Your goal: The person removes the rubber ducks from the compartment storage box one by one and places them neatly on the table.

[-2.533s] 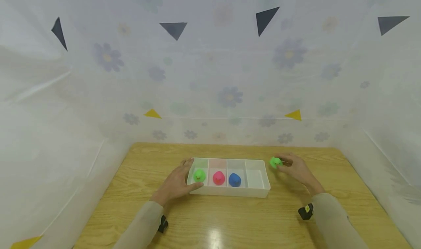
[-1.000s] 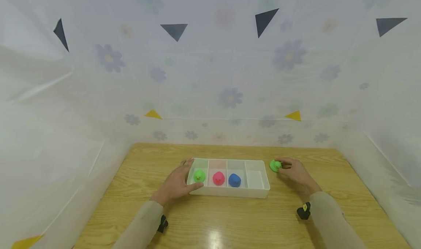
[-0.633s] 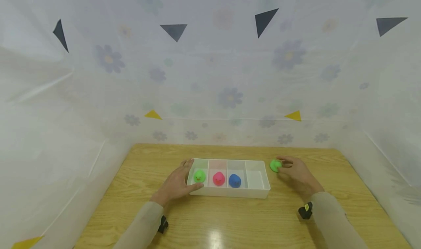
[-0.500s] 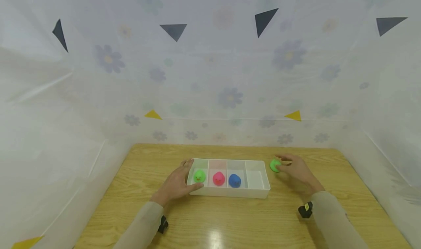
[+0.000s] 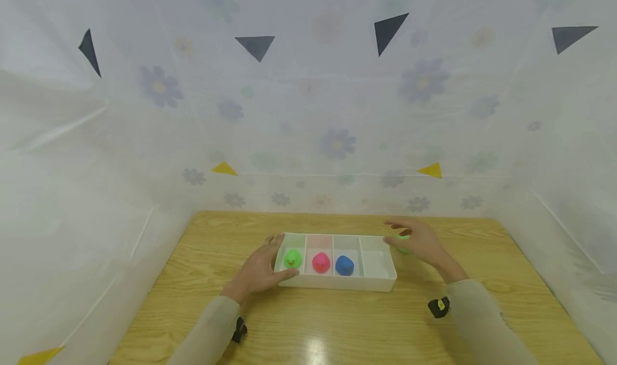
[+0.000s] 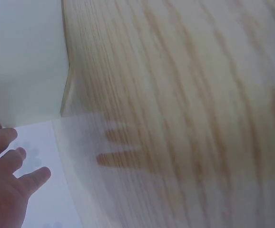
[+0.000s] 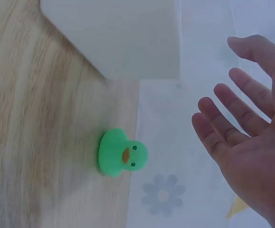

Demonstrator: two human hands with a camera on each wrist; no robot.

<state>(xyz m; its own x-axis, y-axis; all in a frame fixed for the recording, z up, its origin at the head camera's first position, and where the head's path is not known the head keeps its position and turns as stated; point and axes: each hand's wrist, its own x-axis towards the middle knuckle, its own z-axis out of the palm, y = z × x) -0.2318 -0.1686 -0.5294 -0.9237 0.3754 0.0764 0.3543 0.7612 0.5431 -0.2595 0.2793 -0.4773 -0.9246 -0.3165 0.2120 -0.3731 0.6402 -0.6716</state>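
Observation:
My left hand (image 5: pixel 259 264) holds the left end of a white divided box (image 5: pixel 337 282), its thumb lying over the front rim and its fingers at the back left corner. Inside are a green rubber duck (image 5: pixel 292 258), a pink one (image 5: pixel 321 262) and a blue one (image 5: pixel 344 266), each in its own compartment. Above the box's right end, my right hand (image 5: pixel 418 240) is spread and holds nothing. A second green rubber duck (image 7: pixel 116 152) stands upright on the table beside that end, mostly covered by the hand in the head view.
The wooden table (image 5: pixel 308 322) ends at white flower-print sheeting (image 5: pixel 337 113) behind and on both sides. The box's rightmost compartment (image 5: pixel 376 260) is pale, with no duck visible in it. Dark wrist cameras (image 5: pixel 438 307) sit on both wrists.
My right hand has let go of the green duck, leaving it on the table, and moved left over the box's right end. The left hand and the box have stayed put.

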